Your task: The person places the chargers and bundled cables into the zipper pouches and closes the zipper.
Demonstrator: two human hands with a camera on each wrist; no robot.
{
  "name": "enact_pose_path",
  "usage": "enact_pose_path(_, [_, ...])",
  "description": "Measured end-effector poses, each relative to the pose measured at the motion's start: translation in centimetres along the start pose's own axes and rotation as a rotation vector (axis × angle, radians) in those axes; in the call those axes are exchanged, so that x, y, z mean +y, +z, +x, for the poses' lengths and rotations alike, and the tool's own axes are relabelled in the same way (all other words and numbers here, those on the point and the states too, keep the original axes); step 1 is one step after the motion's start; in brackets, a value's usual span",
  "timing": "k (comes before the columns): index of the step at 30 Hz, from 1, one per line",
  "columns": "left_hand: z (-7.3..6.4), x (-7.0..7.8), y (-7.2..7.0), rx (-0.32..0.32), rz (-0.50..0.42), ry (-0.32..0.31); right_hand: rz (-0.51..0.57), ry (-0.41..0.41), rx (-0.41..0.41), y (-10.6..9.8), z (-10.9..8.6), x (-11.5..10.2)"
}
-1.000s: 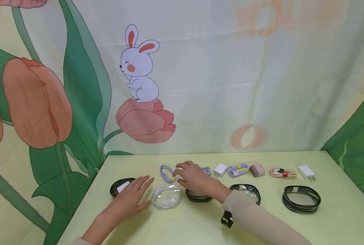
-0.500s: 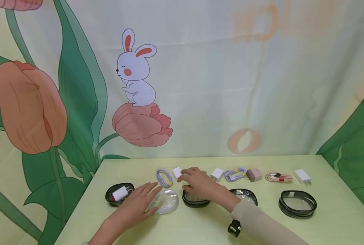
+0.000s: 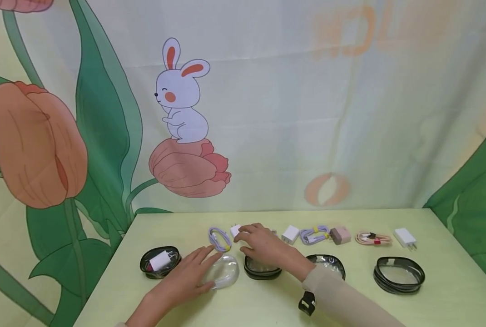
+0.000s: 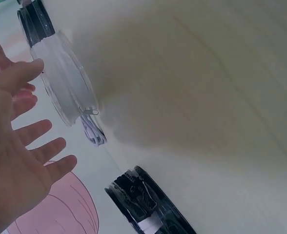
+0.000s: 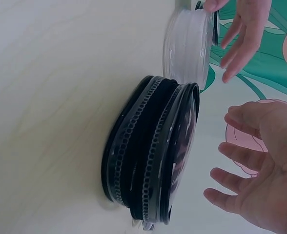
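Note:
My left hand [image 3: 187,277], fingers spread and nearly straight, hovers over the left side of a clear zip pouch [image 3: 227,272]. In the left wrist view the thumb overlaps the pouch's edge; contact cannot be told. My right hand [image 3: 263,245] is above a black-trimmed clear pouch [image 3: 263,274], its fingers loosely bent and holding nothing. The right wrist view shows this black pouch [image 5: 143,151] with its zip side facing the camera, apart from the fingers. A white charger plug [image 3: 235,230] peeks out beyond the right fingertips, and a lilac cable [image 3: 220,240] lies behind the clear pouch.
At left, a black pouch [image 3: 151,272] holds a white plug [image 3: 160,261]. Two more black pouches [image 3: 399,289] [image 3: 329,259] lie at right. Along the back are a white plug [image 3: 290,234], lilac cable [image 3: 314,235], pink plug [image 3: 341,235], pink cable [image 3: 373,238] and white plug [image 3: 405,238].
My left hand has shifted right from the leftmost black pouch to the clear pouch, uncovering the plug. My right hand stays nearly in place. The head view has tilted slightly.

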State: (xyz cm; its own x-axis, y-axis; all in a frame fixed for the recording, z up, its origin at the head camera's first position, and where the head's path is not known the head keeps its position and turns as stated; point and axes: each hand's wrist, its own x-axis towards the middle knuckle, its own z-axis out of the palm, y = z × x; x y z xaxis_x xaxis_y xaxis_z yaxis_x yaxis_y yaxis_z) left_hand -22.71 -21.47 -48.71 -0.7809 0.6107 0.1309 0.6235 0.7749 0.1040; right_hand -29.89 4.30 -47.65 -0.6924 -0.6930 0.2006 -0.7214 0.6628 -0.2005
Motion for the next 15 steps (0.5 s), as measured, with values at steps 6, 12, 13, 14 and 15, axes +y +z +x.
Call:
enact_pose_path(6, [0.5, 0.2, 0.1, -0.07, -0.092, -0.017, 0.006, 0.012, -0.02, 0.2, 0.8, -0.1])
enact_pose_path(12, [1.2, 0.2, 0.4, -0.089, -0.079, -0.059, 0.001, 0.013, -0.03, 0.0, 1.5, -0.1])
enact_pose_path(13, [1.3, 0.2, 0.4, -0.103, -0.079, -0.081, 0.005, 0.01, -0.041, -0.1, 1.5, -0.1])
enact_pose_path(14, [1.4, 0.2, 0.4, -0.119, -0.078, -0.106, 0.008, 0.008, -0.05, -0.1, 1.5, -0.1])
enact_pose_path(15, [1.5, 0.2, 0.3, -0.134, -0.081, -0.136, 0.005, 0.005, -0.051, -0.2, 1.6, -0.1])
